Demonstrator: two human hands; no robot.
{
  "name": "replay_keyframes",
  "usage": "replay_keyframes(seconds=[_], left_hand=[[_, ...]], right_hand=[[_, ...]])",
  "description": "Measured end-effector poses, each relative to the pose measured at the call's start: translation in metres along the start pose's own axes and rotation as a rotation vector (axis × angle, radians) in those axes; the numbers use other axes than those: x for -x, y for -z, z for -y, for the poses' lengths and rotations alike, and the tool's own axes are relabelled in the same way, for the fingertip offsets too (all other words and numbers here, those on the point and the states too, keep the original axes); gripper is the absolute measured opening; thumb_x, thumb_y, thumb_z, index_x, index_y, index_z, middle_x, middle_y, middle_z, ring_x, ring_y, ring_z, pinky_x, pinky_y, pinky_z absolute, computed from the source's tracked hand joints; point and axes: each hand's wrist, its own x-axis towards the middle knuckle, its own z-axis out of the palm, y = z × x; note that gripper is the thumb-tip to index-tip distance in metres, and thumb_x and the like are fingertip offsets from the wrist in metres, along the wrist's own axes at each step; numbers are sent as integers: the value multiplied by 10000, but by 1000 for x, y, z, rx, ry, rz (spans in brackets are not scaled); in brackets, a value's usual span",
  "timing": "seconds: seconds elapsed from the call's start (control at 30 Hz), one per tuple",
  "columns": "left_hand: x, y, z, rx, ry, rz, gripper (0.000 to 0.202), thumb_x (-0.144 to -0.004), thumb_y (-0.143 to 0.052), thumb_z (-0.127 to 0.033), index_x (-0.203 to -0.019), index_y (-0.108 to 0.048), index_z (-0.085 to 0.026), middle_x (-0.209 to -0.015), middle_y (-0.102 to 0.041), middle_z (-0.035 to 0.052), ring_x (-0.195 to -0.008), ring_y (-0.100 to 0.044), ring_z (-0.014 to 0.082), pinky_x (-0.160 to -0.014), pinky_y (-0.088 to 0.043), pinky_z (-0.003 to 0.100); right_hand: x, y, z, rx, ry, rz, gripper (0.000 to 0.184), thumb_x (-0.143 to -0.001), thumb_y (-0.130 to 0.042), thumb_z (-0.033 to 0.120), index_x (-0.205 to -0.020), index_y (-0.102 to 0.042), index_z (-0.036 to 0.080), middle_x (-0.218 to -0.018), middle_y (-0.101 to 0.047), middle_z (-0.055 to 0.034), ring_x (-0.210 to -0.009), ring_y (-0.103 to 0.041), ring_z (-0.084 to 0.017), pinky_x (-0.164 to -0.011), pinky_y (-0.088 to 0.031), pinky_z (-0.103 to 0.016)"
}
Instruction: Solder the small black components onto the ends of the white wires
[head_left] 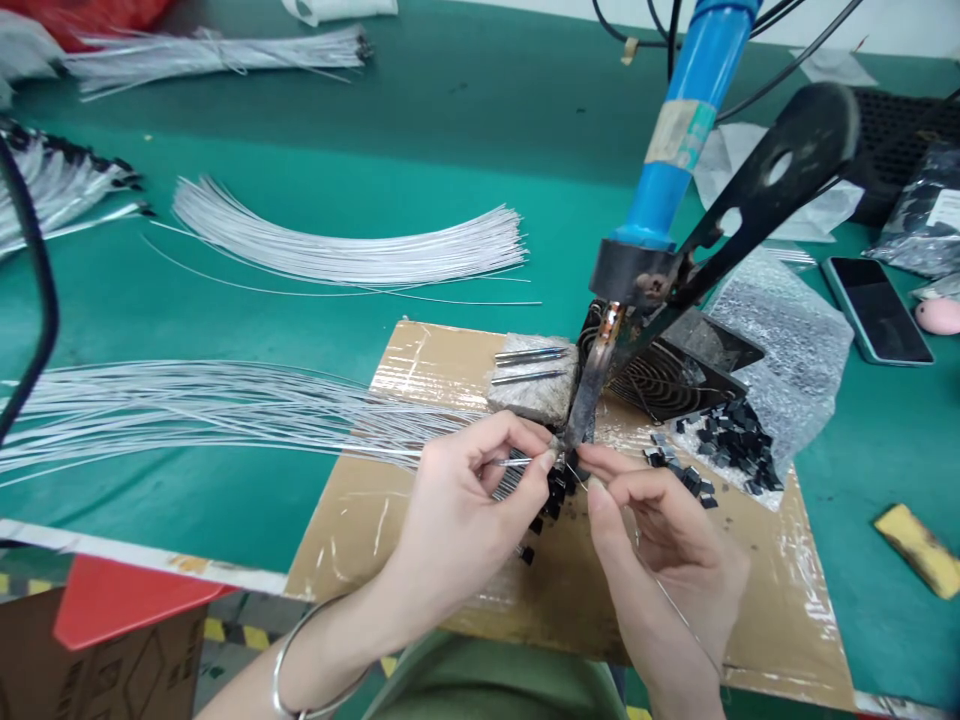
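My left hand (472, 500) is closed, pinching a thin light-coloured wire (516, 462) whose end is at the tip of a soldering iron (592, 385). My right hand (664, 550) is closed on a strand of solder wire (679, 612); its free end reaches the iron's tip and its tail runs down across the palm. The blue-handled iron is fixed tip-down in a black metal bracket (772, 190). Below the fingertips lie wires with small black ends (553, 500), partly hidden by my left hand. The exact joint at the tip is too small to make out.
Cardboard (360, 500) covers the work spot. A grey block (532, 385) bearing thin metal rods and a black fan (652, 375) stand behind the hands. Loose black pieces (739, 440) lie on a plastic bag. White wire bundles (352, 245), a phone (877, 310) and a yellow sponge (919, 550) lie around.
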Motion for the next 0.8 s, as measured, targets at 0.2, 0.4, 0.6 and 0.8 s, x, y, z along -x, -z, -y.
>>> replay_keyframes(seconds=[0.2,0.4,0.6,0.8], left_hand=[[1,1,-1,-2,5,-5,131,-831,-680,-218,-709,-718,-193,-750,-783,43,-536,-514,112,-452,-289,229],[1,1,-2,0,11,-6,139,-830,-683,-233,-701,-712,-193,-752,-782,48,-533,-508,114,-444,-265,232],[1,2,-2,-4,4,-8,135,-826,-679,-231,-702,-714,-191,-762,-784,52,-542,-518,116,-449,-270,231],[1,2,-4,-4,-6,-2,129,-819,-683,-219,-696,-710,-188,-761,-777,54,-571,-547,125,-465,-295,232]], right_hand=[[2,-3,4,25,37,-21,170,-996,-717,220,-831,-687,249,-1142,-863,-70,-1109,-822,-222,-958,-638,-335],[3,-2,4,41,47,-14,163,-986,-722,208,-833,-685,251,-1161,-862,-54,-1109,-822,-210,-940,-641,-306],[3,-3,3,42,71,-27,167,-986,-724,207,-826,-683,235,-1145,-865,-85,-1071,-836,-228,-941,-660,-326],[3,-3,3,39,75,-31,147,-977,-736,203,-842,-701,245,-1142,-866,-74,-1080,-833,-227,-947,-658,-329]])
